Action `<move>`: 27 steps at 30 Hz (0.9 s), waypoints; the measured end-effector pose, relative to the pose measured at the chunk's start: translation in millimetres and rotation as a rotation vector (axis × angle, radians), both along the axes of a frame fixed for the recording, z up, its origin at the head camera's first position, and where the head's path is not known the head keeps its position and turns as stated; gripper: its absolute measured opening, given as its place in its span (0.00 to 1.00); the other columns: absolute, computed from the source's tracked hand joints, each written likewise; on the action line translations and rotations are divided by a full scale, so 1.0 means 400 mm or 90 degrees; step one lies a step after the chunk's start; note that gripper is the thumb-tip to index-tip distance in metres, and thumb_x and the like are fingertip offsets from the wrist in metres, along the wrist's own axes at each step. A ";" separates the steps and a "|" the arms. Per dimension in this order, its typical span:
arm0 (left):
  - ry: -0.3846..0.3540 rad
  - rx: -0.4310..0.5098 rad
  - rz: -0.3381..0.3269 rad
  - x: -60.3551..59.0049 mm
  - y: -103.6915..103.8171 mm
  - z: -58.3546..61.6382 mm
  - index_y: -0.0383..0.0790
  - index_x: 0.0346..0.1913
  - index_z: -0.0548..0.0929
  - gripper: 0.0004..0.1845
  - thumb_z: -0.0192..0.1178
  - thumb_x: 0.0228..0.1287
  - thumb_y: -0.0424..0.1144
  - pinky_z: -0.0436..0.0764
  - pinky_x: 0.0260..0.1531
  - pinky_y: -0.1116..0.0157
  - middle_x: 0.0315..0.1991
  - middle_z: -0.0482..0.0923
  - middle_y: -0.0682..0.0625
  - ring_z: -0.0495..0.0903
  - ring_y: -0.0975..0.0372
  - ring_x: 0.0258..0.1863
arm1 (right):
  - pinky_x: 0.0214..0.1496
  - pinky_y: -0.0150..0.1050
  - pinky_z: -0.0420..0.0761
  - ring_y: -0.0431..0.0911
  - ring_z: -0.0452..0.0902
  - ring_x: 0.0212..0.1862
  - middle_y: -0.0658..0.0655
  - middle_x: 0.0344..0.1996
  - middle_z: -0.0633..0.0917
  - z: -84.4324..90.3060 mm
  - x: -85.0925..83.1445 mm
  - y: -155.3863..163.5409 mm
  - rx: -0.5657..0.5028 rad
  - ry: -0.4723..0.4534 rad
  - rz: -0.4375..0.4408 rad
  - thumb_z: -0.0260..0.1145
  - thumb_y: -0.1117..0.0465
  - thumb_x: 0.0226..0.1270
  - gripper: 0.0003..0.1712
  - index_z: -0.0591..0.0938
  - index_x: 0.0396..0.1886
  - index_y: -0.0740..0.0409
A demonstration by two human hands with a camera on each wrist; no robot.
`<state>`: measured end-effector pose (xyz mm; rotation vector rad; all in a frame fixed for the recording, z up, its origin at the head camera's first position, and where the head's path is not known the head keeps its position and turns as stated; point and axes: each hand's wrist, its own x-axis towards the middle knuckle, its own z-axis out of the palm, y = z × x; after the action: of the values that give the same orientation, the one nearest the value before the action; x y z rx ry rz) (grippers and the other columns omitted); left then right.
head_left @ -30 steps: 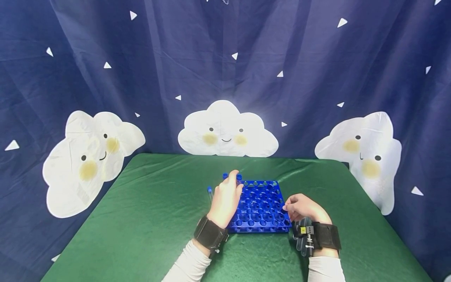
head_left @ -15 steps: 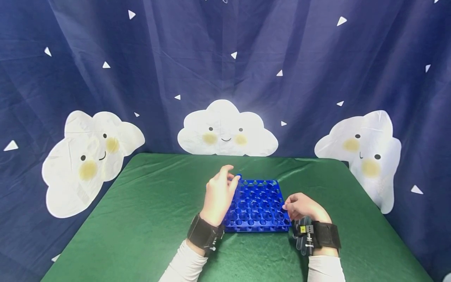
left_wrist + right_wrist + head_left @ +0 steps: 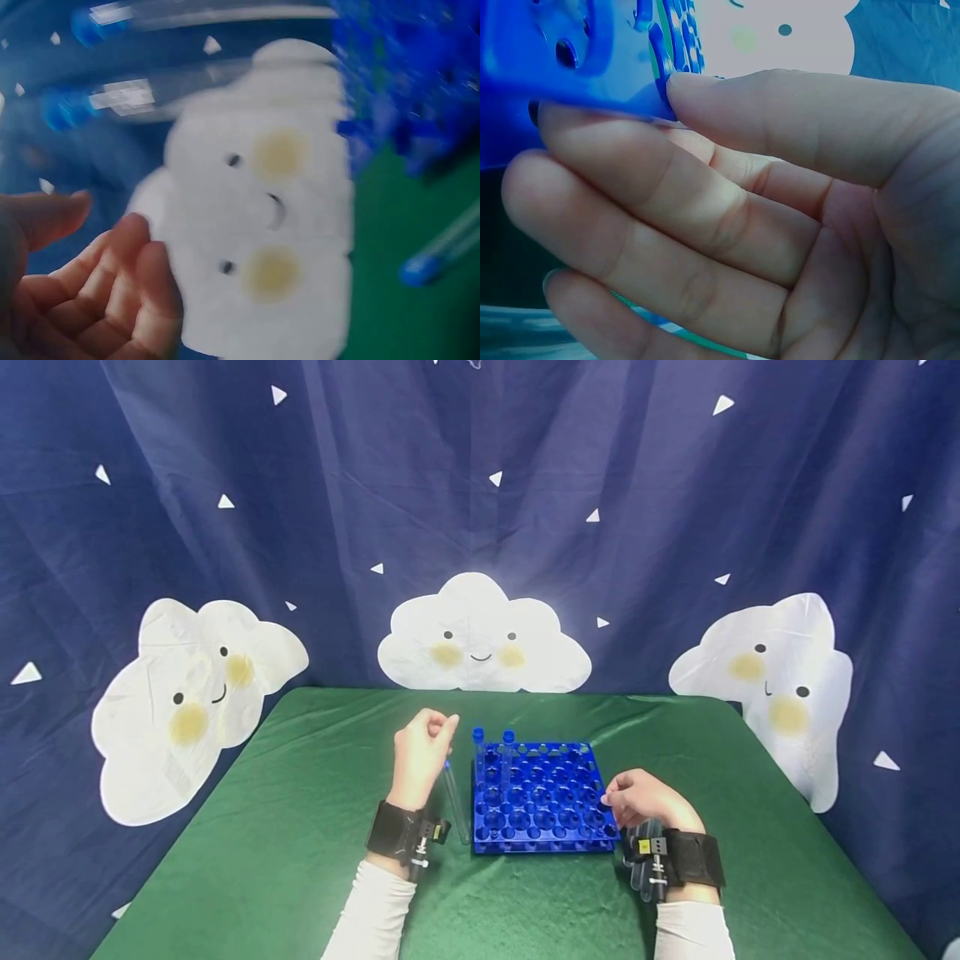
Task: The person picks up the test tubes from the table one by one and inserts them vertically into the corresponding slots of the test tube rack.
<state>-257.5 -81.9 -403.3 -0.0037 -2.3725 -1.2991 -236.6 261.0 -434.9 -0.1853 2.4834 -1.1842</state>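
Observation:
A blue tube rack [image 3: 551,802] sits on the green cloth. At its back left corner two clear tubes with blue caps [image 3: 477,748] [image 3: 508,750] stand upright. A third capped tube [image 3: 455,797] lies on the cloth along the rack's left side. My left hand [image 3: 438,727] hovers left of the rack, fingers loosely curled and empty [image 3: 97,247]. My right hand [image 3: 609,800] pinches the rack's front right corner. In the right wrist view the thumb lies on the rack's edge [image 3: 577,67] and the fingers [image 3: 630,180] below it.
The green-covered table [image 3: 300,827] ends at a dark blue curtain with white cloud shapes [image 3: 483,639]. Bare cloth stretches to the left and right of the rack. Black wrist straps carry the cameras [image 3: 693,860].
My left hand has drawn back from the rack's back left corner, up and to the left, uncovering the two standing tubes. The right hand has stayed on the rack.

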 end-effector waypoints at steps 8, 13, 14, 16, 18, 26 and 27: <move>-0.185 -0.048 0.011 -0.056 -0.036 -0.104 0.39 0.37 0.82 0.15 0.66 0.61 0.49 0.78 0.26 0.66 0.25 0.86 0.47 0.81 0.63 0.19 | 0.32 0.44 0.85 0.47 0.81 0.26 0.55 0.20 0.81 -0.007 -0.001 0.003 -0.004 -0.004 -0.003 0.61 0.62 0.68 0.10 0.78 0.32 0.67; -0.233 -0.051 0.013 -0.066 -0.037 -0.150 0.37 0.35 0.80 0.15 0.68 0.60 0.47 0.77 0.20 0.68 0.22 0.83 0.47 0.81 0.63 0.17 | 0.32 0.44 0.85 0.47 0.81 0.27 0.56 0.21 0.82 -0.010 0.000 0.005 -0.005 -0.004 0.000 0.61 0.62 0.68 0.10 0.79 0.32 0.66; -0.239 -0.055 0.014 -0.067 -0.036 -0.156 0.38 0.35 0.80 0.15 0.68 0.60 0.47 0.76 0.19 0.68 0.21 0.83 0.48 0.80 0.63 0.17 | 0.32 0.44 0.85 0.48 0.81 0.27 0.56 0.21 0.82 -0.011 -0.001 0.005 -0.005 -0.003 0.001 0.61 0.62 0.68 0.10 0.78 0.32 0.66; -0.247 -0.067 0.013 -0.067 -0.033 -0.167 0.38 0.33 0.79 0.15 0.68 0.59 0.47 0.74 0.18 0.69 0.18 0.81 0.48 0.79 0.63 0.16 | 0.32 0.44 0.85 0.48 0.81 0.27 0.56 0.21 0.82 -0.010 -0.001 0.006 -0.004 -0.002 0.005 0.61 0.62 0.68 0.10 0.78 0.32 0.67; -0.252 -0.092 0.014 -0.067 -0.030 -0.175 0.39 0.29 0.79 0.16 0.69 0.58 0.48 0.72 0.17 0.68 0.16 0.80 0.48 0.78 0.62 0.15 | 0.32 0.44 0.85 0.48 0.81 0.27 0.56 0.21 0.82 -0.010 -0.001 0.006 -0.003 -0.002 0.002 0.61 0.62 0.68 0.10 0.79 0.32 0.67; -0.283 -0.208 0.029 -0.067 -0.013 -0.186 0.41 0.17 0.76 0.20 0.71 0.53 0.50 0.77 0.22 0.60 0.20 0.78 0.48 0.75 0.56 0.22 | 0.32 0.44 0.85 0.47 0.81 0.26 0.56 0.20 0.82 -0.009 -0.001 0.004 -0.001 0.005 -0.001 0.61 0.63 0.68 0.09 0.78 0.31 0.65; -0.289 -0.212 0.029 -0.068 -0.011 -0.188 0.40 0.18 0.78 0.20 0.71 0.52 0.50 0.78 0.23 0.59 0.21 0.78 0.47 0.76 0.56 0.22 | 0.32 0.44 0.85 0.47 0.81 0.26 0.56 0.20 0.82 -0.010 -0.002 0.004 -0.001 0.004 -0.003 0.61 0.63 0.68 0.09 0.78 0.31 0.65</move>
<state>-284.9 -86.2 -478.3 0.2699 -2.9278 -0.9433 -237.3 262.5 -438.7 -0.1846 2.4890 -1.1900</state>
